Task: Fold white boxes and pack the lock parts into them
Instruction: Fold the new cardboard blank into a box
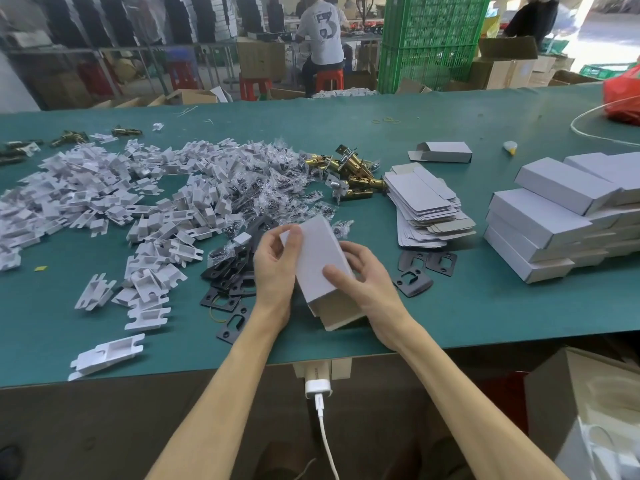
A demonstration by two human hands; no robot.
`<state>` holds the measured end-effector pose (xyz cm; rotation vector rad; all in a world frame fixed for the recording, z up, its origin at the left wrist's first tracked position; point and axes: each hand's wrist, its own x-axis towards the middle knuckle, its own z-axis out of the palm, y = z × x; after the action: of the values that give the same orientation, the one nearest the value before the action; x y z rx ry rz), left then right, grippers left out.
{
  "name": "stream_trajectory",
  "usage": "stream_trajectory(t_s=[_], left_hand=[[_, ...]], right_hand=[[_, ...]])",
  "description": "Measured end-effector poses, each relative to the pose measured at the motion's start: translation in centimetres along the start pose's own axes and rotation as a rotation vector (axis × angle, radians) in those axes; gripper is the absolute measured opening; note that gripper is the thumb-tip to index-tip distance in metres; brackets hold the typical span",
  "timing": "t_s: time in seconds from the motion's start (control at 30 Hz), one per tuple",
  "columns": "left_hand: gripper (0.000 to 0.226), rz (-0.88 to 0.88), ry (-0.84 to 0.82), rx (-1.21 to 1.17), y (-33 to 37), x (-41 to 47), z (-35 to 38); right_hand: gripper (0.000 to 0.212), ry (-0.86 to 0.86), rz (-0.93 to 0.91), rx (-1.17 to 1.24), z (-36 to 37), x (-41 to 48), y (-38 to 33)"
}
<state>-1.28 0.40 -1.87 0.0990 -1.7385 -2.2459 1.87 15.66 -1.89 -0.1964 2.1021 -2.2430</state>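
From the head camera, both hands hold one white box just above the green table, its open end toward the person. The left hand pinches the far corner with curled fingers. The right hand clamps the near side, thumb on top. Black plates lie beneath, with flat box blanks to the right.

Soft, even daylight fills the scene, and the far upper right corner is washed out to white. Shadows on the green counter are faint. The stacked white boxes stay crisp without glare. The wide lens bows the counter's edges, and the background looks soft and smeared.
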Motion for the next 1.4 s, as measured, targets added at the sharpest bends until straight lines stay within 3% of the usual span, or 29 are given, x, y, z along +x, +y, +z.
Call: stream_trajectory(t_s=[0.13,0.27,0.47,0.6,0.87,1.07,1.2,1.3,1.4], left_hand=[[0.015,0.031,0.081,-0.029,-0.3,0.6,-0.4],[0.045,-0.039,-0.051,-0.044,-0.4,0.4,-0.2],[0.051,-0.063,-0.122,-0.222,0.1,0.6,-0.7],[0.040,-0.096,-0.253,-0.251,0.3,0.5,-0.8],[0.057,-0.132,-0.299,-0.379,0.9,0.3,-1.0],[0.039,0.021,-0.314,-0.176,0.7,-0.3,0.0],[0.042,0.034,-0.312,-0.075,0.0,-0.1,0.1],[0.045,0.021,-0.283,-0.048,0.0,-0.1,0.2],[0.046,-0.024,-0.248,-0.127,0.4,-0.4,0.1]], right_hand=[[0.051,-0.017,-0.031,-0.033,0.1,0.0,0.2],[0.045,0.104,-0.038,0.159,-0.4,0.1,0.5],[0.070,0.317,-0.027,0.388,-0.7,0.4,0.2],[0.064,0.282,-0.054,0.441,-0.6,0.3,0.0],[0.068,0.296,-0.018,0.488,-0.3,0.4,-0.4],[0.073,0.187,0.027,0.580,-0.5,0.4,-0.6],[0.058,0.274,0.022,0.580,-0.4,0.5,-0.5],[0.034,0.321,0.023,0.551,-0.4,0.6,-0.1],[0.025,0.326,0.051,0.543,-0.5,0.7,0.0]])
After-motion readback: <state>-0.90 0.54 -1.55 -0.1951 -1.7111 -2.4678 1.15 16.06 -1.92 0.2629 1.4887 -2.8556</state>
